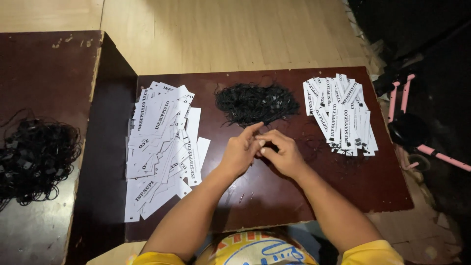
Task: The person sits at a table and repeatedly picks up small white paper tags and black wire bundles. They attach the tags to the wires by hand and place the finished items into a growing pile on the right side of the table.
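Both hands meet fingertip to fingertip at mid-surface, left hand point(239, 153) and right hand point(282, 154) pinched narrow on something too small to tell; the black string heap point(256, 103) lies near at 12 o'clock.

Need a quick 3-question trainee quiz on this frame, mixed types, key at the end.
1. True or false: the left hand and right hand meet at the fingertips over the dark table.
2. The pile of black strings on this table lies: A) left of the hands, B) beyond the hands, C) under the wrists.
3. Which stack of white tags is larger and more spread out: the left tag pile or the right tag pile?

Key: 1 true. 2 B. 3 the left tag pile.
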